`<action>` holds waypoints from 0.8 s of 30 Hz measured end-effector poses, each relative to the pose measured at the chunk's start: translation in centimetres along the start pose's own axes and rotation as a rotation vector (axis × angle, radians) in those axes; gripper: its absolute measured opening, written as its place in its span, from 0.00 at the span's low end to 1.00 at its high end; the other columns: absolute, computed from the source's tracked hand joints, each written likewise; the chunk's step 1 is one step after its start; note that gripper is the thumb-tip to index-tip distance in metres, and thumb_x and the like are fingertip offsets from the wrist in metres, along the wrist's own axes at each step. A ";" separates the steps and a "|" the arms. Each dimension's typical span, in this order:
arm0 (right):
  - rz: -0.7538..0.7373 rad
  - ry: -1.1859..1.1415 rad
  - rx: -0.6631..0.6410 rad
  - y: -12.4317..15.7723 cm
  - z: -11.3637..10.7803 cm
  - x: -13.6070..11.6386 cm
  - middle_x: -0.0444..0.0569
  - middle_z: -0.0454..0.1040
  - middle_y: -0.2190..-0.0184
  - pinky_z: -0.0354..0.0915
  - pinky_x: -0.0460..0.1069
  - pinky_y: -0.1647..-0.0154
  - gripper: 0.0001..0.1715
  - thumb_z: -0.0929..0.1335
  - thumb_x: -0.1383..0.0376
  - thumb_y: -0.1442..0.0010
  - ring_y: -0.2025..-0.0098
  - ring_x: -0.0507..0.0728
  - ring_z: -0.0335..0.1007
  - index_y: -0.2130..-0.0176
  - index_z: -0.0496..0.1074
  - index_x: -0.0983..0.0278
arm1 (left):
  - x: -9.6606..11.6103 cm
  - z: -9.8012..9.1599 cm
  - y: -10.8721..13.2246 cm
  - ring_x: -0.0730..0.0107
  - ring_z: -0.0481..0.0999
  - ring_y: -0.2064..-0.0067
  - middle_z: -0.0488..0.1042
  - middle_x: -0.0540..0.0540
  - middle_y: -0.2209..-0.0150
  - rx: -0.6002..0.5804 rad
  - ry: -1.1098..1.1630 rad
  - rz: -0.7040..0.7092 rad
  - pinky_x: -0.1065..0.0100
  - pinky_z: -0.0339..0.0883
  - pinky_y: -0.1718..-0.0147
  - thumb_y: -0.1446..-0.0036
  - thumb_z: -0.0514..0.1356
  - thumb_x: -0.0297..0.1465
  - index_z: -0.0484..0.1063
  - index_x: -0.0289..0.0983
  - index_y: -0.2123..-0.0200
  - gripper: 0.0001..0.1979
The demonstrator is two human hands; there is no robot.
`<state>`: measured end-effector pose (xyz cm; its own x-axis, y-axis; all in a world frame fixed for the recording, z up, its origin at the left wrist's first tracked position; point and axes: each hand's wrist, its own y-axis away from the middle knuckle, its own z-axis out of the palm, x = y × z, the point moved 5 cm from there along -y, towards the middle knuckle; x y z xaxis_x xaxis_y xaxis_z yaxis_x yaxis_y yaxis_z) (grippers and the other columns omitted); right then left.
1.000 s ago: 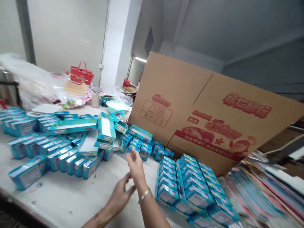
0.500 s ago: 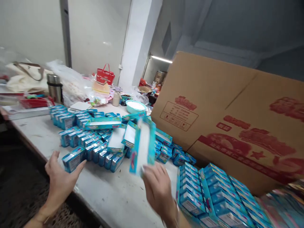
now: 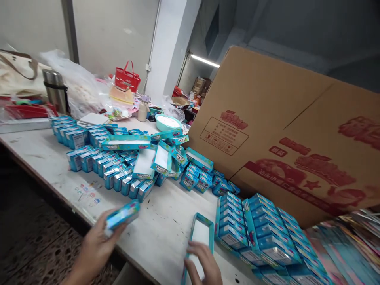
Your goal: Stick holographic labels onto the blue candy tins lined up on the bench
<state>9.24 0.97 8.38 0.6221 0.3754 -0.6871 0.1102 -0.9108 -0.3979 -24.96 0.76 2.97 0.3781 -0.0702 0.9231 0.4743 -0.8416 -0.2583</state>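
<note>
The step in hand, as I judged it, was bringing a small blue box (image 3: 124, 215) to the open tray (image 3: 200, 230), which lay on the white table (image 3: 162, 227). The left hand (image 3: 95, 242), to the left of the tray and apart from it, grasped this box between thumb and fingers. The right hand (image 3: 205, 266) was over the tray's near end, its fingers curved and partly spread; whether they gripped the tray, I could not tell. The next move seemed to call for a steady tray and a well-aligned box. Packed boxes (image 3: 276, 250) stood just to the right of the tray.
</note>
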 end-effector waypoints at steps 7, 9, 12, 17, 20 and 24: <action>0.081 -0.335 -0.215 -13.8 12.2 -4.0 0.53 0.79 0.55 0.71 0.53 0.53 0.20 0.71 0.54 0.40 0.51 0.61 0.75 0.53 0.76 0.63 | 0.8 9.0 -1.0 0.42 0.73 0.44 0.69 0.35 0.49 0.143 -0.111 0.121 0.42 0.70 0.44 0.39 0.61 0.41 0.67 0.37 0.40 0.27; 0.072 -0.271 -0.108 -16.0 14.7 -4.4 0.49 0.78 0.64 0.68 0.50 0.58 0.18 0.72 0.51 0.42 0.60 0.59 0.74 0.62 0.75 0.63 | -0.1 9.0 -1.3 0.36 0.67 0.38 0.63 0.30 0.42 0.242 -0.146 0.068 0.38 0.66 0.41 0.44 0.65 0.41 0.55 0.33 0.32 0.41; 0.016 -0.109 -0.022 -18.2 16.7 -5.1 0.41 0.70 0.77 0.60 0.48 0.67 0.20 0.74 0.49 0.44 0.72 0.55 0.66 0.73 0.69 0.60 | -0.9 8.6 -1.5 0.30 0.51 0.28 0.50 0.24 0.31 0.262 -0.230 0.035 0.34 0.56 0.35 0.49 0.69 0.40 0.36 0.30 0.26 0.58; 0.092 -0.071 0.078 -22.6 15.3 -3.1 0.40 0.64 0.82 0.51 0.48 0.70 0.26 0.71 0.49 0.40 0.76 0.54 0.58 0.79 0.61 0.59 | -1.9 8.8 -2.6 0.29 0.32 0.25 0.30 0.18 0.26 0.189 -0.240 0.016 0.34 0.43 0.30 0.52 0.71 0.48 0.24 0.26 0.26 0.70; 0.149 -0.119 0.088 -24.0 13.8 -0.5 0.40 0.62 0.82 0.51 0.48 0.71 0.27 0.70 0.48 0.41 0.76 0.53 0.56 0.80 0.59 0.58 | -2.3 9.4 -3.3 0.30 0.29 0.25 0.27 0.18 0.25 0.154 -0.192 0.007 0.34 0.41 0.31 0.53 0.71 0.50 0.22 0.26 0.26 0.73; 0.186 -0.295 -0.045 -21.8 14.6 0.8 0.42 0.67 0.81 0.60 0.48 0.71 0.29 0.65 0.41 0.37 0.76 0.54 0.63 0.77 0.65 0.60 | -2.3 9.9 -3.9 0.33 0.26 0.25 0.24 0.19 0.25 0.179 -0.139 -0.029 0.34 0.39 0.31 0.54 0.72 0.47 0.20 0.27 0.26 0.74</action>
<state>-3.96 23.68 7.62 0.3850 0.2294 -0.8939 0.0541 -0.9726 -0.2262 -19.82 9.55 -0.99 0.4625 0.0373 0.8858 0.6150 -0.7332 -0.2903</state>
